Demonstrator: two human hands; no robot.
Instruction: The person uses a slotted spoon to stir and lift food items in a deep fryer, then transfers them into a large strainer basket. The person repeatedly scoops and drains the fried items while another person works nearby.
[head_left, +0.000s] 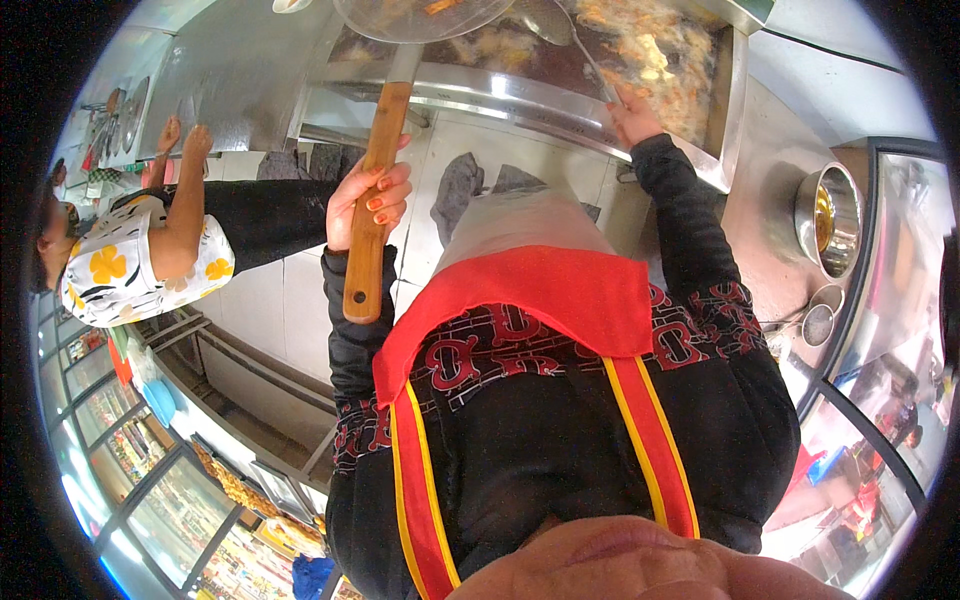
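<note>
My left hand (373, 193) is wrapped around the wooden handle (370, 187) of a large round strainer (427, 21). A few browned bits lie in the strainer, and its far edge is cut off by the top of the view. Below it is a fryer of bubbling oil (480, 49) in a steel frame. My right hand (634, 118) grips the thin metal handle of a ladle (547, 22), whose perforated-looking bowl is at the oil. Pale golden pieces of frying food (654, 60) float in foam on the fryer's right side.
A co-worker (150, 255) in a flowered top stands to the left by a steel counter (232, 75). At right, a steel bowl (828, 220) with yellowish liquid sits near small strainers (819, 322) and a glass partition (896, 285). The fryer's metal rim (517, 101) runs before me.
</note>
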